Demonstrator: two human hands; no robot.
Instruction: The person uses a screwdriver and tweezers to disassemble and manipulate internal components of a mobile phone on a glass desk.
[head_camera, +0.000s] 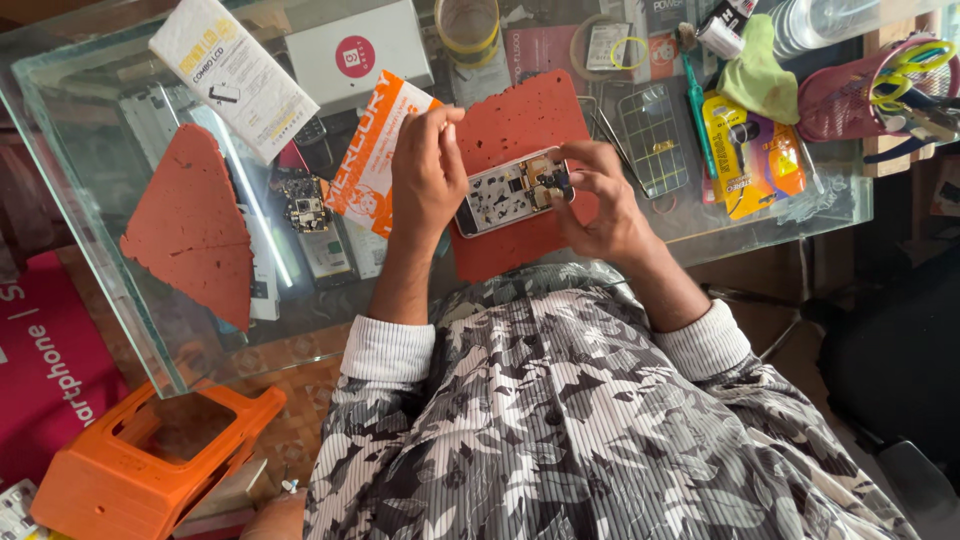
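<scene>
An opened smartphone with its back cover off and circuit parts exposed lies tilted over a red-orange mat on the glass table. My left hand grips the phone's left end. My right hand pinches the right end near the camera module, fingertips on the small dark part.
An orange-and-white packet lies left of the phone. A loose circuit board, a triangular red mat piece, white boxes, tweezers, a green cloth, a yellow blister pack and a pink basket crowd the table. An orange stool stands below left.
</scene>
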